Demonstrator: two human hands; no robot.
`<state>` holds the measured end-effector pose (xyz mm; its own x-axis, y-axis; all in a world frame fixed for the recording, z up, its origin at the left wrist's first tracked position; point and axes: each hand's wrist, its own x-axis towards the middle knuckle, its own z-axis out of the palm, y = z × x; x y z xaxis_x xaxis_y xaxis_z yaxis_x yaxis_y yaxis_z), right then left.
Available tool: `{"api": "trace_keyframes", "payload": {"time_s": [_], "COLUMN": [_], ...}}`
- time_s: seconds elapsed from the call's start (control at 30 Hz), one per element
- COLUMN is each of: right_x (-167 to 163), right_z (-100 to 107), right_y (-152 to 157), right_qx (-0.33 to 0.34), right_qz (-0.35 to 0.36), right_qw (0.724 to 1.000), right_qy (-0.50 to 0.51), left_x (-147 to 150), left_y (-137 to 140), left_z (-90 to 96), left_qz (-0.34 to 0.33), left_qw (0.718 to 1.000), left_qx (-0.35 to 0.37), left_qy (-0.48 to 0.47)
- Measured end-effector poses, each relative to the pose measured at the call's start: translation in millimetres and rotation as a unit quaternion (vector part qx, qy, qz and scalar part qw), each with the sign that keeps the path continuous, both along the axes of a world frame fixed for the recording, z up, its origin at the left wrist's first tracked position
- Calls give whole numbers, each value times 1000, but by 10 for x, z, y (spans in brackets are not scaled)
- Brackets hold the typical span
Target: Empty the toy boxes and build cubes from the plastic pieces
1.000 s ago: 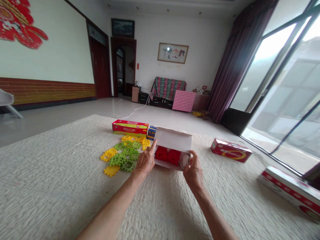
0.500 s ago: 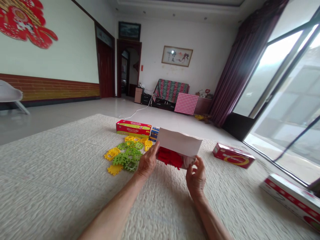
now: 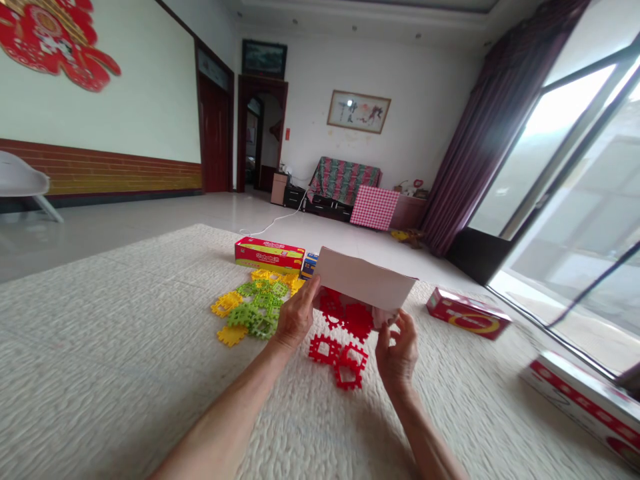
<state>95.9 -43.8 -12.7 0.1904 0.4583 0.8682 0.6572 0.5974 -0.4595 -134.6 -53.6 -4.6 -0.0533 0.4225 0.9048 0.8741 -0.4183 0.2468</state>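
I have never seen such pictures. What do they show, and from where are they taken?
These are a person's bare hands, no machine. Every picture comes from one camera worn on the head, looking forward and down. The left hand and right hand hold an open cardboard box by its two ends. Red notched pieces lie on the textured mat below it. Green notched pieces and yellow notched pieces lie to the left, near a red-and-green box and a partly hidden blue box. To the right are a dark red box and a red-and-white box.
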Motion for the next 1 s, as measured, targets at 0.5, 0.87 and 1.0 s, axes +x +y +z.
{"api": "trace_keyframes", "payload": {"time_s": [0.5, 0.87, 1.0], "right_x": [11, 12, 1], "right_z": [81, 65, 129], "right_y": [13, 9, -5], "right_qx": [39, 17, 4], "right_qz": [-7, -2, 7], "right_qw": [999, 1000, 1000], "right_qy": [-14, -11, 1], "left_x": [-3, 30, 49], "left_y": [7, -10, -51], "left_z": [76, 136, 247], "left_qz": [-1, 4, 6], "left_qw": [1000, 1000, 1000], "left_qx": [26, 1, -17], "left_qy": [-9, -2, -11]}}
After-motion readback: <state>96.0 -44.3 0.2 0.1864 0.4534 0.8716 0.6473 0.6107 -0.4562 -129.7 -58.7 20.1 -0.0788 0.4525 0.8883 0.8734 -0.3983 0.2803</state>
